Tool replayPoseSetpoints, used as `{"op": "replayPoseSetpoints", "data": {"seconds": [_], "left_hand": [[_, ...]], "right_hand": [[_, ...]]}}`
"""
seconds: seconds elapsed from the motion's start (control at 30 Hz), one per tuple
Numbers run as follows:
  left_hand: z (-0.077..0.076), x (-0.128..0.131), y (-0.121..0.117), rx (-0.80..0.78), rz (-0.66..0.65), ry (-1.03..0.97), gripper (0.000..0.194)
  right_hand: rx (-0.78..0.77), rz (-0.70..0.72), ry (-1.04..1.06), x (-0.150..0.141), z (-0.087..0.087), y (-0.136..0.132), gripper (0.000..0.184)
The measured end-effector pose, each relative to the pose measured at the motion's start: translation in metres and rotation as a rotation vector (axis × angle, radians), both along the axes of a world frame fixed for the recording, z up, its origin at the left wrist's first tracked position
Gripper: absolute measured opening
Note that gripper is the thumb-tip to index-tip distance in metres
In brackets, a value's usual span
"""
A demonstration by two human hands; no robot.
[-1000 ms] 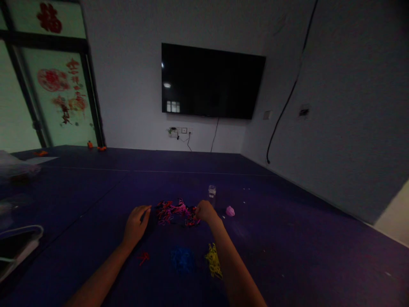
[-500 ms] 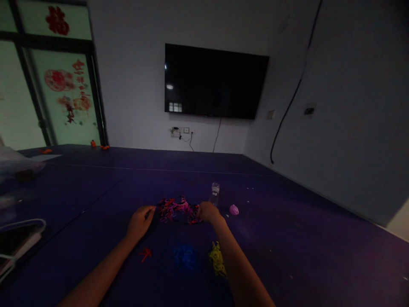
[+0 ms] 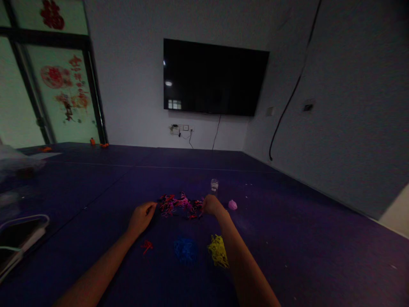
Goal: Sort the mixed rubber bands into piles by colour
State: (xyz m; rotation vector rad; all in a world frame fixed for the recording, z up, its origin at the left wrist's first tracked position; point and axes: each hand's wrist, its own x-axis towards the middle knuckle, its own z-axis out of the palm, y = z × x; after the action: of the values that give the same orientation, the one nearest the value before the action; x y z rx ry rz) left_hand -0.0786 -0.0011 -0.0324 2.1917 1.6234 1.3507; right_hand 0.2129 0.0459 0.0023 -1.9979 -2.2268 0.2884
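A mixed pile of thin pink, red and black bands lies on the dark purple surface between my hands. At its left end my left hand has thumb and forefinger pinched together; whatever is in the pinch is too small to make out. My right hand is closed at the right end of the pile, its fingertips on the bands there. Nearer to me lie a small red bunch, a blue heap and a yellow heap of similar bands. My right forearm passes close beside the yellow heap.
Just behind my right hand stands a clear bottle, partly hidden. A pink ball-like bundle lies to its right. At far left are a white-edged tray-like object and clear plastic wrapping. A television hangs on the wall.
My right hand has shifted slightly to the right along the pile's end. My left hand stays pinched at the left end. The view has tilted down a little.
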Motion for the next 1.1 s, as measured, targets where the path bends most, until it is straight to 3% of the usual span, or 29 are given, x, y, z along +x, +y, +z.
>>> {"op": "replayPoseSetpoints", "data": {"seconds": [0.23,0.53,0.83,1.1], "left_hand": [[0.001,-0.002,-0.002,0.018,0.053,-0.05,0.033],[0.0,0.001,-0.002,-0.017,0.001,0.008,0.032],[0.0,0.001,-0.002,-0.014,-0.012,0.009,0.031],[0.001,0.0,-0.001,-0.028,0.007,0.033,0.031]], "right_hand": [[0.045,-0.027,0.012,-0.001,-0.009,0.001,0.018],[0.031,0.033,0.029,-0.007,-0.017,-0.001,0.013],[0.083,0.144,0.173,-0.001,-0.003,0.005,0.022],[0.095,0.115,0.239,-0.002,-0.005,0.007,0.019]]}}
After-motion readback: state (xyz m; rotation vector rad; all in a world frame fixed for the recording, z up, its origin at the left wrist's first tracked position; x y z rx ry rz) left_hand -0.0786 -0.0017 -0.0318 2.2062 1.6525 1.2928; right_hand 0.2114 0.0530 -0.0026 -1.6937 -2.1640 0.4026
